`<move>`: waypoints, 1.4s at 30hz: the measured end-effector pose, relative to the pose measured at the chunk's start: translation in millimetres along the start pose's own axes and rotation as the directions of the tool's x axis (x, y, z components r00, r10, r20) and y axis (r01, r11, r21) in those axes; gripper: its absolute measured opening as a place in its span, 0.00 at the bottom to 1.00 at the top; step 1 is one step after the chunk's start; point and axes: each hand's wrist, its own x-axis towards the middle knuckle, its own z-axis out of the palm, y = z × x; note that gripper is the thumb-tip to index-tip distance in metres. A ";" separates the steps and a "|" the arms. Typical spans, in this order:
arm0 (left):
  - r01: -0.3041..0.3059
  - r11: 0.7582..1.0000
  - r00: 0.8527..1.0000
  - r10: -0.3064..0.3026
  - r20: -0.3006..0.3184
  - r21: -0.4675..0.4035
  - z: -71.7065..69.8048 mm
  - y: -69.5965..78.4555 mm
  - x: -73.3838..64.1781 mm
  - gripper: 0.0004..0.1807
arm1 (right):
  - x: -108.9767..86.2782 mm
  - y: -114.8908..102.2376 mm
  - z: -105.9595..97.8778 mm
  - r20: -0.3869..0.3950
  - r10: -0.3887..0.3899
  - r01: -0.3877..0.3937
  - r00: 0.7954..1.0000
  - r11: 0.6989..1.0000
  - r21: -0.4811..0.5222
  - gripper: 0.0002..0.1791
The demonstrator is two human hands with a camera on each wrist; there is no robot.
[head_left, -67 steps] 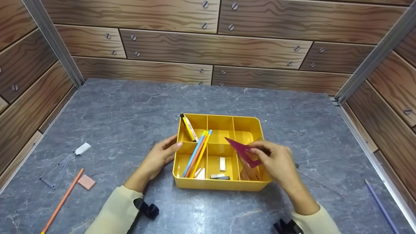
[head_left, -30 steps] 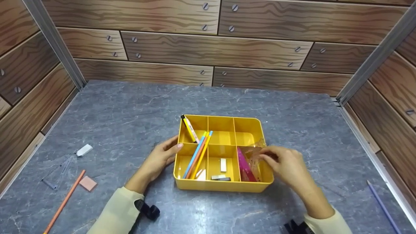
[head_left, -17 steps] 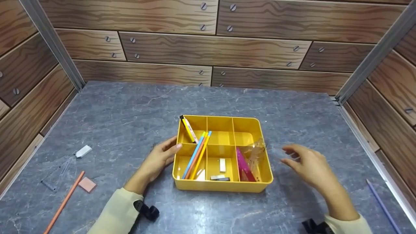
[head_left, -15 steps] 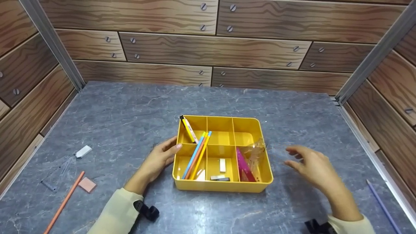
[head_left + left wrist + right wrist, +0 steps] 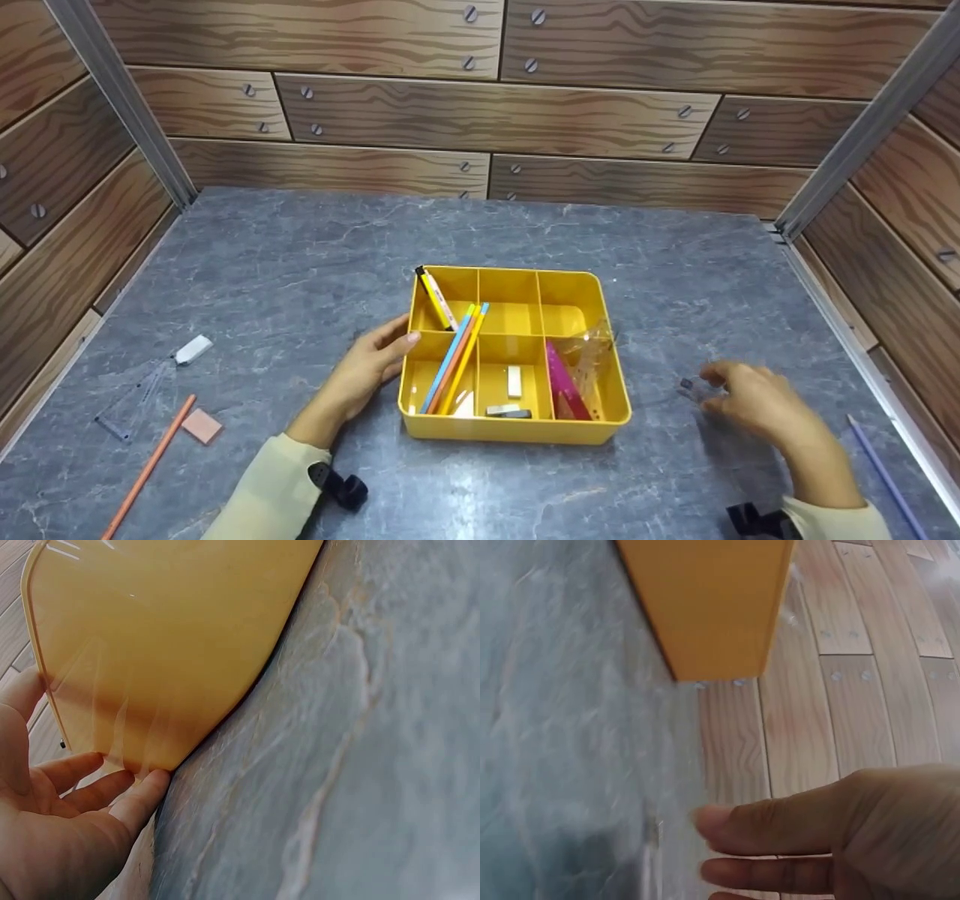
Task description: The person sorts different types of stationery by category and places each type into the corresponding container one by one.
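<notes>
Yellow box (image 5: 514, 429), L grip (image 5: 366, 367) loosely spread, touching its side, R grip (image 5: 759, 401) half-open, empty, nr clear strip (image 5: 651, 859)

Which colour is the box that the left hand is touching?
The box is plain yellow, clearest in the head view.

Tabletop (image 5: 337, 247) grey, pale-veined. Box (image 5: 517, 430) plain yellow; set square (image 5: 564, 384) inside magenta. Toward tabletop's left edge: orange pencil (image 5: 150, 467), pink eraser (image 5: 202, 427). Right edge: purple pencil (image 5: 884, 476).

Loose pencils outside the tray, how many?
2: an orange pencil left of the tray, a purple pencil right of it. The right hand could hide another.
</notes>
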 end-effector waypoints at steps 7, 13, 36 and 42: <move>0.001 1.000 1.000 -0.001 0.002 -0.012 0.4 0.5 -0.1 0.38 | 3.0 11.6 5.8 0.035 0.025 -0.024 0.999 0.999 -0.038 0.23; 0.008 1.000 1.000 -0.008 -0.005 -0.013 0.1 0.3 -0.7 0.38 | 5.7 12.9 9.5 0.034 0.032 -0.031 0.999 0.999 -0.044 0.20; 0.003 1.000 1.000 -0.003 -0.001 -0.005 -0.2 -1.3 0.7 0.38 | 7.1 17.3 12.0 0.033 0.035 -0.034 0.999 0.998 -0.049 0.12; 0.001 1.000 1.000 -0.001 -0.004 -0.012 0.0 -1.5 1.0 0.37 | 7.0 16.3 13.5 0.033 0.027 -0.025 0.999 0.998 -0.062 0.12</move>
